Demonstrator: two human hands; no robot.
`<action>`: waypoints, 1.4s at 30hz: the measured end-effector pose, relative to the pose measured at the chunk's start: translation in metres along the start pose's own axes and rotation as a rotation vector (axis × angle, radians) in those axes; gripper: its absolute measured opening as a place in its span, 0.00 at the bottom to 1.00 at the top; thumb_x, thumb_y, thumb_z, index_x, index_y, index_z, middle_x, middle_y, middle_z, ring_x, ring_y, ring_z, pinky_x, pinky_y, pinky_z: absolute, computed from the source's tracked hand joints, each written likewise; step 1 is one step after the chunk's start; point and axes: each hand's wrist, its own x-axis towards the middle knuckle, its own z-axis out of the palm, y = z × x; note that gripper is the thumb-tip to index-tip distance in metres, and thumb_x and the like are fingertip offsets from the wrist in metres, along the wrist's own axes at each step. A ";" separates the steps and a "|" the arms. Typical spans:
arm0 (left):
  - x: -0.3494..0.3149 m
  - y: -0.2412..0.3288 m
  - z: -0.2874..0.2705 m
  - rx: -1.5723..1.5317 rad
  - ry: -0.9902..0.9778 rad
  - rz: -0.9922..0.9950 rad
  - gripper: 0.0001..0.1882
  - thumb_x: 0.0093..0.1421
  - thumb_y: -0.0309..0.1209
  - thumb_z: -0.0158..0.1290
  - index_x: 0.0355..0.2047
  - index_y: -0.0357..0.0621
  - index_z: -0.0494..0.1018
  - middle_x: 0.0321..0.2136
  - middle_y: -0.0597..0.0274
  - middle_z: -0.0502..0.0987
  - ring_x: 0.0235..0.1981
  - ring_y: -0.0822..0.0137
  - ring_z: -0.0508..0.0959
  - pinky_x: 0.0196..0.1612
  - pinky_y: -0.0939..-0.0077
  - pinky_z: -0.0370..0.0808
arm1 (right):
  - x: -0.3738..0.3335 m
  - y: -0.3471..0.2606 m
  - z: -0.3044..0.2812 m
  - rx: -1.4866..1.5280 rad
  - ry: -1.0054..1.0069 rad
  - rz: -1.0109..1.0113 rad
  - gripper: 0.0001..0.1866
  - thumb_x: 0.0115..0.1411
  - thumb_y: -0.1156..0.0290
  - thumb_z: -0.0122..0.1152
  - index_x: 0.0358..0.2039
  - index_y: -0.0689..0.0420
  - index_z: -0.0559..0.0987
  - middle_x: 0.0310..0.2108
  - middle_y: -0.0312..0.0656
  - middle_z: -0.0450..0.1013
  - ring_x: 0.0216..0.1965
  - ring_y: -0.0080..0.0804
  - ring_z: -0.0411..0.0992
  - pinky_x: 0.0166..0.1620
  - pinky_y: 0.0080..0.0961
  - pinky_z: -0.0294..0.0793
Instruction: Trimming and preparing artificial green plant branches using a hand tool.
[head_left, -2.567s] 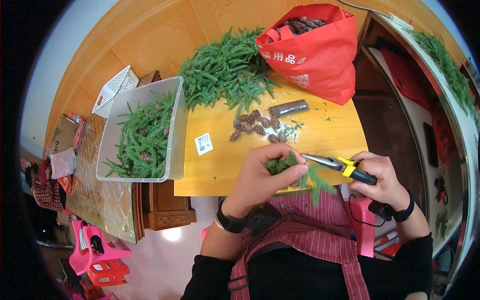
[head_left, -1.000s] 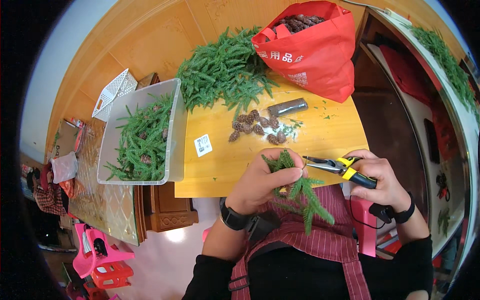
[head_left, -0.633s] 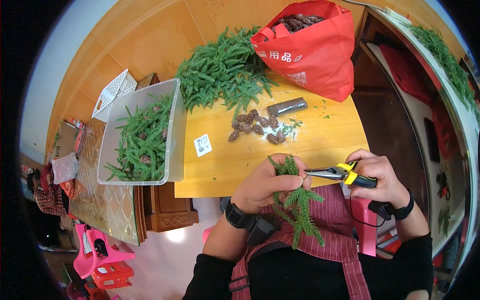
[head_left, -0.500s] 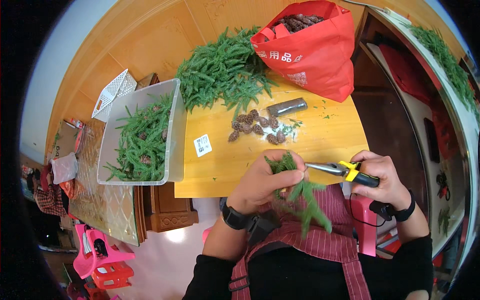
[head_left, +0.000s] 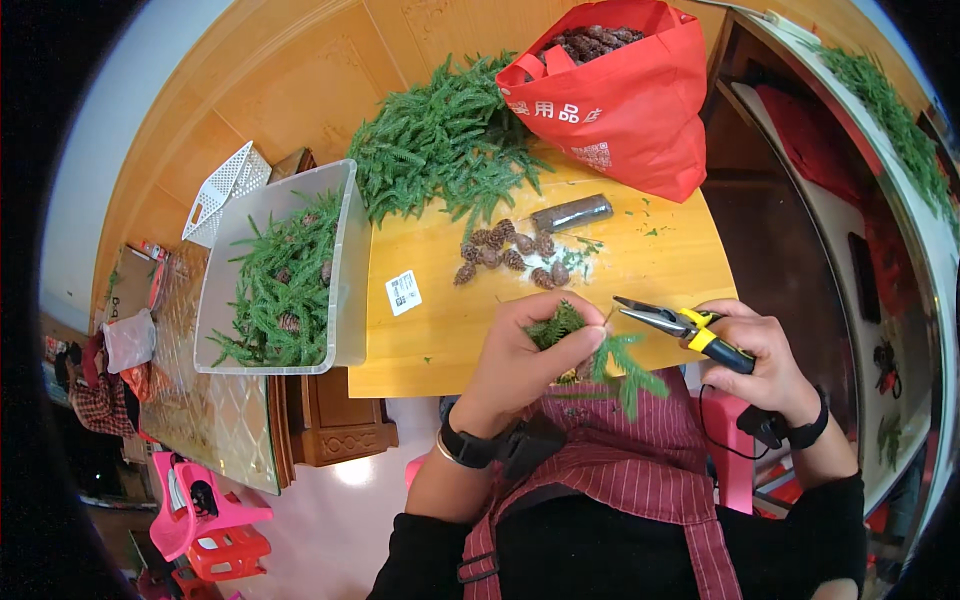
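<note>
My left hand (head_left: 530, 350) is closed on a green pine sprig (head_left: 628, 375), its needles showing above and below the fingers. A thin stem or wire end sticks up past the thumb tip. Black-and-yellow needle-nose pliers (head_left: 692, 334) are in my right hand (head_left: 758, 352), fingers wrapped round the handles. Their jaws point left, slightly parted, close to the thin end but apart from it. Beyond my hands, several small brown pine cones (head_left: 513, 260) lie on the yellow wooden table (head_left: 440, 345), beside a dark roll in clear wrap (head_left: 572, 213).
A clear plastic bin (head_left: 347, 270) with sprigs and cones stands at the left. Behind are a heap of green sprigs (head_left: 440, 130) and a red bag (head_left: 640, 120) of pine cones. A white label (head_left: 403, 292) lies on the table. Pink stools (head_left: 190, 510) stand lower left.
The pliers' jaws have come away from the sprig's thin end and parted, their tip tilting up. The sprig has turned slightly in my left hand, its hanging part swinging up and right.
</note>
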 end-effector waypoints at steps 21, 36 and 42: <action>0.001 -0.019 -0.003 -0.320 -0.266 -0.128 0.08 0.49 0.29 0.52 0.24 0.37 0.67 0.23 0.58 0.69 0.26 0.70 0.68 0.29 0.77 0.65 | 0.005 0.007 -0.001 0.167 -0.086 -0.079 0.14 0.41 0.66 0.69 0.16 0.60 0.73 0.15 0.37 0.67 0.23 0.37 0.68 0.42 0.34 0.69; 0.008 -0.004 0.005 0.709 0.083 0.813 0.09 0.41 0.16 0.57 0.25 0.38 0.72 0.23 0.58 0.74 0.24 0.63 0.73 0.29 0.75 0.68 | -0.007 -0.001 0.002 0.018 -0.014 -0.032 0.19 0.44 0.55 0.65 0.18 0.59 0.72 0.27 0.41 0.75 0.35 0.40 0.72 0.48 0.34 0.64; 0.007 -0.004 0.005 0.869 0.151 0.954 0.12 0.39 0.17 0.58 0.26 0.40 0.73 0.24 0.58 0.75 0.25 0.60 0.73 0.29 0.73 0.69 | -0.007 -0.008 0.002 0.045 -0.008 0.041 0.18 0.44 0.56 0.65 0.18 0.58 0.74 0.26 0.40 0.76 0.34 0.36 0.72 0.46 0.32 0.66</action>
